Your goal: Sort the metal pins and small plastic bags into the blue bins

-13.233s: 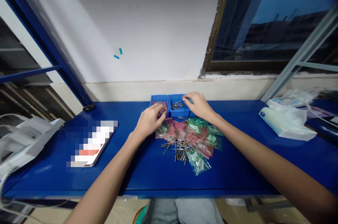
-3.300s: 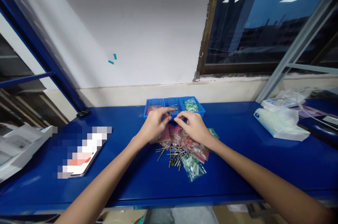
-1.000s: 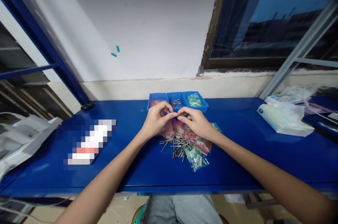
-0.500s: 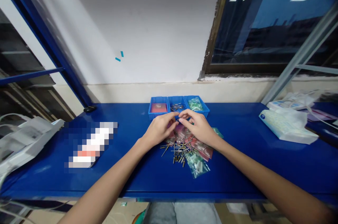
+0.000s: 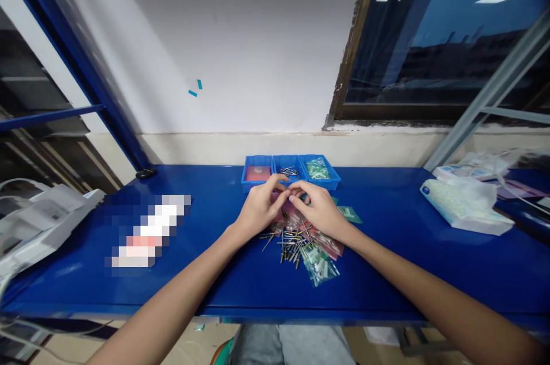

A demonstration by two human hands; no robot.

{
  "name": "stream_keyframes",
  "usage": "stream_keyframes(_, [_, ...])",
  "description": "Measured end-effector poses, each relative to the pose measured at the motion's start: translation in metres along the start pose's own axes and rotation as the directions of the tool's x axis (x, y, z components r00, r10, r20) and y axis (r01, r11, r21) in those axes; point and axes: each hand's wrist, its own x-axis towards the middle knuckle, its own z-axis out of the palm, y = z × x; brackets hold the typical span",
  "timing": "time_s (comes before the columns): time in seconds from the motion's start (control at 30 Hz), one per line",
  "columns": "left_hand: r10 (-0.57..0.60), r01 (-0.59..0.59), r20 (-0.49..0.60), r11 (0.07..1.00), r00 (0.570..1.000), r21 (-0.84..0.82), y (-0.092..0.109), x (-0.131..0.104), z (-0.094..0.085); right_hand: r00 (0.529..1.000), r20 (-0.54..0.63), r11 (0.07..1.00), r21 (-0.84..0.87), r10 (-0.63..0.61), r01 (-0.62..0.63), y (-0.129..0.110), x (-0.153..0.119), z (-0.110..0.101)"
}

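Note:
My left hand (image 5: 260,204) and my right hand (image 5: 318,207) meet above a pile on the blue table, their thumbs and forefingers pinched together. Whatever lies between the fingertips is too small and hidden to make out. Under and in front of them lie rivet-like metal pins (image 5: 291,249) with thin shafts. Small clear bags are mixed in: a green-tinted bag (image 5: 318,267) at the front and pink-tinted bags (image 5: 334,247) partly covered by my right hand. Another green bag (image 5: 352,214) lies to its right.
Behind my hands stand three joined blue bins: the left bin (image 5: 250,186) holds pink material, the middle bin (image 5: 286,159) metal pins, the right bin (image 5: 334,178) green bags. A tissue pack (image 5: 466,207) lies right, a blurred-out item (image 5: 150,233) left, white equipment (image 5: 55,222) far left.
My hands have shifted slightly and the left fingers are more arched, with the fingertips still together. More of the green bag at the right shows. The view has moved a little.

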Motion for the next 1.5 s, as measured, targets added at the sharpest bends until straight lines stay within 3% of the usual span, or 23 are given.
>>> stream_keyframes(0.4, [-0.023, 0.022, 0.029, 0.999, 0.999, 0.03, 0.0007, 0.0024, -0.0027, 0.999, -0.03, 0.999, -0.013, 0.031, -0.032, -0.0014, 0.0027, -0.0066])
stream_keyframes(0.57, [-0.065, 0.07, 0.093, 0.996, 0.994, -0.052, 0.0002, 0.0029, -0.0037, 0.998, -0.032, 0.997, 0.048, 0.054, -0.052, -0.0062, 0.0028, -0.0087])
stream_keyframes(0.8, [-0.044, 0.04, 0.08, 0.998, 0.996, 0.051, -0.0029, 0.0047, -0.0057, 0.997, -0.037, 0.998, 0.01, 0.069, -0.069, -0.0037, 0.0023, -0.0066])
stream_keyframes(1.17, [-0.071, 0.071, 0.012, 0.996, 0.997, -0.062, -0.0018, 0.0039, -0.0027, 0.998, 0.055, 0.993, -0.118, -0.006, 0.013, -0.0033, -0.0002, -0.0035])
stream_keyframes(1.5, [-0.173, 0.165, -0.012, 0.958, 0.985, -0.235, -0.0005, 0.005, -0.0027, 0.999, 0.034, 1.0, -0.019, 0.014, -0.013, -0.0031, 0.0023, -0.0067])
